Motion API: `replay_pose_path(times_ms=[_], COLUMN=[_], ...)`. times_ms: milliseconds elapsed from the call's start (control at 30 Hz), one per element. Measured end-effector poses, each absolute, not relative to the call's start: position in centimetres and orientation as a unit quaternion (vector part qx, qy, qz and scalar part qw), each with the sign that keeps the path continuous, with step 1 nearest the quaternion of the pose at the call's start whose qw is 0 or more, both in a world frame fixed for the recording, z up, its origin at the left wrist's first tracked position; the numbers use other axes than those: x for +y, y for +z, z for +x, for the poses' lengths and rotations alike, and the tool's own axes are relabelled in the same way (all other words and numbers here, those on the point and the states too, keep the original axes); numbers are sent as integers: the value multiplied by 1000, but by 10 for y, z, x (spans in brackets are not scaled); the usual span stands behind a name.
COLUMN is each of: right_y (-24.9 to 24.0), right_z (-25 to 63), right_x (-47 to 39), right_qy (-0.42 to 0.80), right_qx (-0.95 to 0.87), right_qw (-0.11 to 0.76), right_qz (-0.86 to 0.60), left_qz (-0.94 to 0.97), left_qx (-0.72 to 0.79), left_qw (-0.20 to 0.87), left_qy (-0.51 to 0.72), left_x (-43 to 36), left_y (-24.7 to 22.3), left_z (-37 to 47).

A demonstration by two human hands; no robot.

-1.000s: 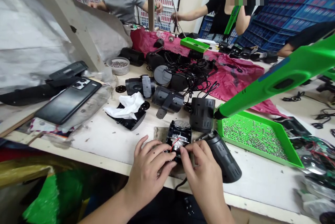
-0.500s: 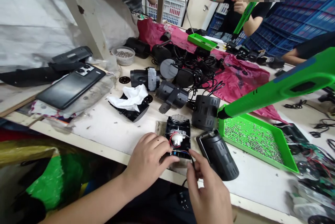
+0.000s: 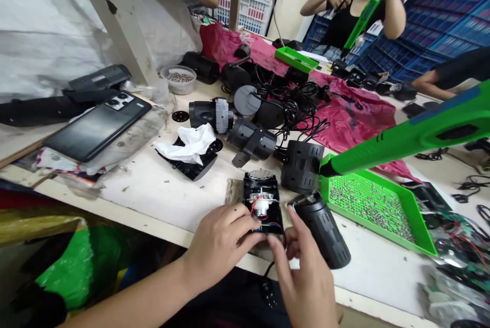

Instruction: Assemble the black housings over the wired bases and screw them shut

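Note:
In the head view an opened black housing (image 3: 264, 185) lies on the table near its front edge, with a white motor (image 3: 261, 208), red wires and a round grille inside. My left hand (image 3: 225, 233) grips the housing's near left corner, thumb and fingers closed around it. Just right of that corner is my right hand (image 3: 306, 266), thumb and index finger apart, thumb tip by the housing's near edge and the other fingers curled. A cable with a plug (image 3: 268, 287) hangs over the edge below. A black cover shell (image 3: 321, 228) lies beside my right hand.
A green electric screwdriver (image 3: 413, 136) reaches in from the right over a green tray (image 3: 424, 238) of screws. Behind lie several black housings (image 3: 254, 139) with cables. A phone (image 3: 97, 126) and a screw tub (image 3: 179, 80) are at left. Two co-workers work across the table.
My right index finger has straightened and moved up, away from the thumb and off the wire. The left hand has shifted slightly right on the housing. The co-workers' hands have moved.

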State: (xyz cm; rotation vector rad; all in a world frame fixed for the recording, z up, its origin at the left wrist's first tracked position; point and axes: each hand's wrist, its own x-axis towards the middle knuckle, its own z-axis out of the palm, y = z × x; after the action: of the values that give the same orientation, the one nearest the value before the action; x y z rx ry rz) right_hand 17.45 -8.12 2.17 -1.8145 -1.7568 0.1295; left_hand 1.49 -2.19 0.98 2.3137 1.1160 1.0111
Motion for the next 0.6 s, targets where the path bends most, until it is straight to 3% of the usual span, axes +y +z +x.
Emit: replay_pose_path(times_ms=[300, 433, 600], right_y=[-16, 4, 43], right_z=[162, 175, 184], right_x=[-134, -122, -76], right_qy=[80, 142, 67], right_qx=[-584, -552, -606], right_qw=[361, 397, 371], right_qz=[-722, -720, -700], left_qz=[785, 762, 750], left_qx=[422, 440, 452], left_qw=[274, 314, 340], left_qy=[361, 358, 343], left_x=[-17, -18, -17], left_y=[12, 13, 13], left_z=[24, 23, 21])
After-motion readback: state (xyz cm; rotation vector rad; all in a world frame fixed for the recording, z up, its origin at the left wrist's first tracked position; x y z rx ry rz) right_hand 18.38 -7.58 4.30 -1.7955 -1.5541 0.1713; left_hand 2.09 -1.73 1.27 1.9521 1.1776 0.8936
